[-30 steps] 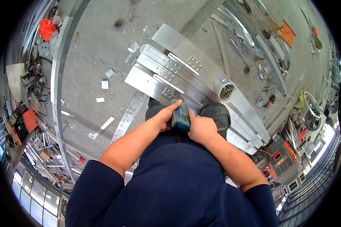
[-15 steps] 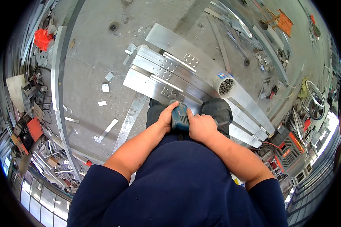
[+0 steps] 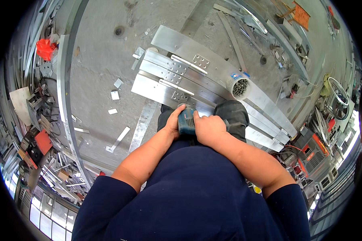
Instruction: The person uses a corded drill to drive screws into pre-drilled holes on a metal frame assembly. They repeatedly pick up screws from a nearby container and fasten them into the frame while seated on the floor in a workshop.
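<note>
A teal power drill [image 3: 186, 122] lies between my two hands, in front of my belly, its nose toward the metal. My left hand [image 3: 173, 122] is wrapped round its left side, near the front. My right hand [image 3: 210, 129] is closed round its grip on the right. The nose meets or nearly meets the lower end of a silver hinge [image 3: 175, 86] with rows of holes; contact is hard to tell. Under the hinge lie long aluminium panels [image 3: 151, 87], running from upper left to lower right. My dark-trousered knees [image 3: 232, 116] are beside the drill, over the panels.
A white bucket [image 3: 230, 85] of small metal fasteners stands on the panels to the right. Scrap plates [image 3: 115, 95] and a metal strip [image 3: 119, 137] lie on the left floor. A long beam [image 3: 62, 80] runs along the left. An orange-grey machine [image 3: 312, 154] stands at right.
The whole view has shifted slightly. My hands and the drill appear a little further left, with the drill's nose still by the hinge's lower end. Both hands keep their hold.
</note>
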`<state>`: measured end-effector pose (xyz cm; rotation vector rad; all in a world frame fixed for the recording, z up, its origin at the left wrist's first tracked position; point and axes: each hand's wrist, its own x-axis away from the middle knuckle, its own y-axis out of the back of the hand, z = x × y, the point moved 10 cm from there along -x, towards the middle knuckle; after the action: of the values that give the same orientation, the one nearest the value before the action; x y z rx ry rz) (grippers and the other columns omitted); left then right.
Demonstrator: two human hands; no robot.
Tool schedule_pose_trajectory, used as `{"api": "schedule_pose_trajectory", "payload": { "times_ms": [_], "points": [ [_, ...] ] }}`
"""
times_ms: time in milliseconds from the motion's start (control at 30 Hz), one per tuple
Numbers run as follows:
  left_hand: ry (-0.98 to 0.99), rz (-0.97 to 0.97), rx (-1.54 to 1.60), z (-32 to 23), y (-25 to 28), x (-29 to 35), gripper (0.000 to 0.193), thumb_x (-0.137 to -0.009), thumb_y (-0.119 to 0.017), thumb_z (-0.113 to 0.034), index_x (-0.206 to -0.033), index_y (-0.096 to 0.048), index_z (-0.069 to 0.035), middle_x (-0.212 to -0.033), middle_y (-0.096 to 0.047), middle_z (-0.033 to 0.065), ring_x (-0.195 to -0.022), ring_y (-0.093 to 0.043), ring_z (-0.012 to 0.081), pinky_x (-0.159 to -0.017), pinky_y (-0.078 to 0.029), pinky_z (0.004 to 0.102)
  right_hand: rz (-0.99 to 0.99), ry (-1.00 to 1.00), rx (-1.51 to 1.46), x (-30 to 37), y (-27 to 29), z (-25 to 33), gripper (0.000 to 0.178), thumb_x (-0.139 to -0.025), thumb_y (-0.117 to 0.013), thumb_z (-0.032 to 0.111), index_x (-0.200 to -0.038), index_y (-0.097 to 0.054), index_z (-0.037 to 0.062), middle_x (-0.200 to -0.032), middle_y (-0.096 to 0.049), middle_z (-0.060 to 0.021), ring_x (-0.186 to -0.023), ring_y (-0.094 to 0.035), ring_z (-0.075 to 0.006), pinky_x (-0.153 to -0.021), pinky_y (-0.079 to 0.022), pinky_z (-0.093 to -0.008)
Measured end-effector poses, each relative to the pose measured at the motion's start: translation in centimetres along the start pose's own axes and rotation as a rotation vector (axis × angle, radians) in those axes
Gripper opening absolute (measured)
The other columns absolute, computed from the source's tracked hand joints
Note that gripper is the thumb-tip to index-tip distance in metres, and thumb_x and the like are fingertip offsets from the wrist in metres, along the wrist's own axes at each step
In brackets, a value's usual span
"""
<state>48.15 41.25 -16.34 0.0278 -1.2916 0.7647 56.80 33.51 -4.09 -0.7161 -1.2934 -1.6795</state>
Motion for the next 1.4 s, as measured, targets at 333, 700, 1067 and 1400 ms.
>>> {"api": "schedule_pose_trajectory", "payload": {
  "times_ms": [333,700,1067,1400],
  "points": [
    [0.005,0.014,-0.060,0.1,0.1,-0.5,0.046,-0.092,-0.058,-0.052,-0.106,-0.065,-0.008,-0.096,-0.069,0.0084,-0.086,-0.069,0.0237,-0.082,-0.056,0.0390,-0.020,-0.017,-0.037,0.3,0.0,-0.4,0.049,-0.082,-0.056,0.014,-0.127,-0.052,-0.0047,-0.084,-0.073,-0.0158,-0.077,-0.073,-0.0306,-0.068,-0.056,-0.0403],
    [-0.014,0.011,0.019,0.1,-0.4,-0.3,0.040,-0.093,-0.061,-0.046,-0.098,-0.067,-0.007,-0.090,-0.070,0.0077,-0.080,-0.068,0.0233,-0.078,-0.057,0.0380,-0.015,-0.012,-0.017,0.0,-0.2,-0.5,0.053,-0.083,-0.055,0.015,-0.132,-0.051,-0.0054,-0.084,-0.073,-0.0156,-0.076,-0.072,-0.0303,-0.067,-0.056,-0.0400],
    [-0.006,0.010,0.016,0.4,0.1,-1.0,0.041,-0.093,-0.059,-0.048,-0.096,-0.066,-0.008,-0.087,-0.069,0.0068,-0.078,-0.068,0.0228,-0.077,-0.057,0.0375,-0.056,-0.008,0.006,0.2,-0.1,-0.7,0.049,-0.083,-0.056,0.015,-0.128,-0.053,-0.0034,-0.082,-0.073,-0.0150,-0.075,-0.072,-0.0293,-0.066,-0.056,-0.0394],
    [0.015,0.019,0.010,0.4,-0.3,-0.7,0.041,-0.093,-0.059,-0.048,-0.098,-0.066,-0.008,-0.090,-0.069,0.0074,-0.080,-0.068,0.0230,-0.077,-0.057,0.0380,-0.085,-0.011,0.000,0.1,-0.2,-0.8,0.049,-0.083,-0.055,0.015,-0.128,-0.053,-0.0037,-0.081,-0.073,-0.0150,-0.074,-0.072,-0.0292,-0.066,-0.056,-0.0393]
  ]
}}
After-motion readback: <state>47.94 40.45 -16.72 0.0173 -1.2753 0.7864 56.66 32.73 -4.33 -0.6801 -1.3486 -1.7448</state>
